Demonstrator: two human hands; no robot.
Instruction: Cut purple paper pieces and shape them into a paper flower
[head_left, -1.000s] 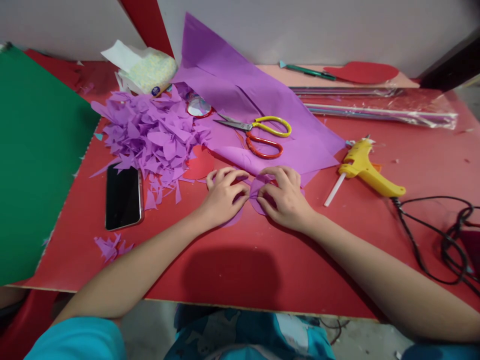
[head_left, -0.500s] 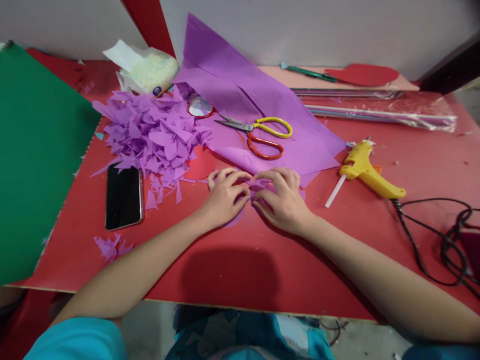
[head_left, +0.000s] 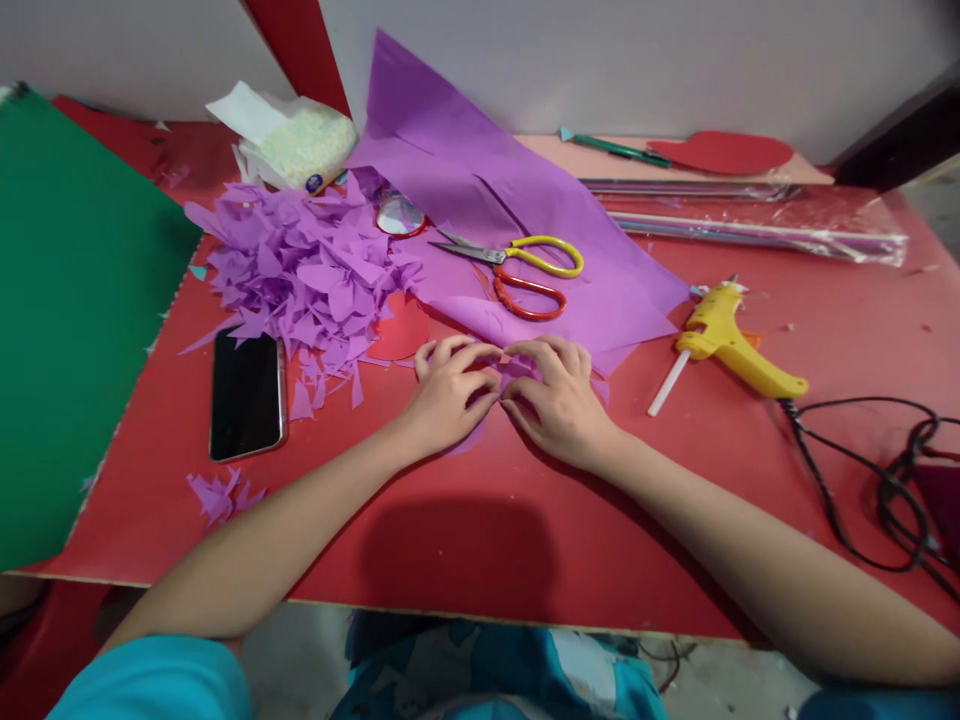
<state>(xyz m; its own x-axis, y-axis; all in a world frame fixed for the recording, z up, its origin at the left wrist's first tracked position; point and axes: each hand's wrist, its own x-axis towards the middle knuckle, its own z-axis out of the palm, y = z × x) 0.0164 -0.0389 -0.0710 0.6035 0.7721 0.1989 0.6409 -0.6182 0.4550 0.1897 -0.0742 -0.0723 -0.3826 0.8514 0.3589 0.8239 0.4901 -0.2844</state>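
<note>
Both hands meet over a piece of purple paper (head_left: 514, 372) near the middle of the red table. My left hand (head_left: 448, 392) pinches its left side, fingers bent and thumb tip against the fingers. From the other side, my right hand (head_left: 555, 398) has its curled fingers closed on the same paper, almost touching the left fingertips. Much of the paper is hidden under the hands. Just beyond lie scissors (head_left: 510, 262) with one yellow and one red handle, spread on a large purple sheet (head_left: 465, 190). A red paper heart (head_left: 401, 328) rests beside the left fingers.
A heap of purple paper cutouts (head_left: 307, 265) sits left, partly over a phone (head_left: 247, 395). A yellow glue gun (head_left: 739, 340) with a black cord (head_left: 832, 500) lies right. Behind are a tissue pack (head_left: 307, 145), a green pen (head_left: 615, 148) and wrapped sticks (head_left: 772, 232). Green board (head_left: 82, 330) covers the left.
My right hand has shifted very slightly left, towards the left hand. The left hand stays in place, and the other things lie as before.
</note>
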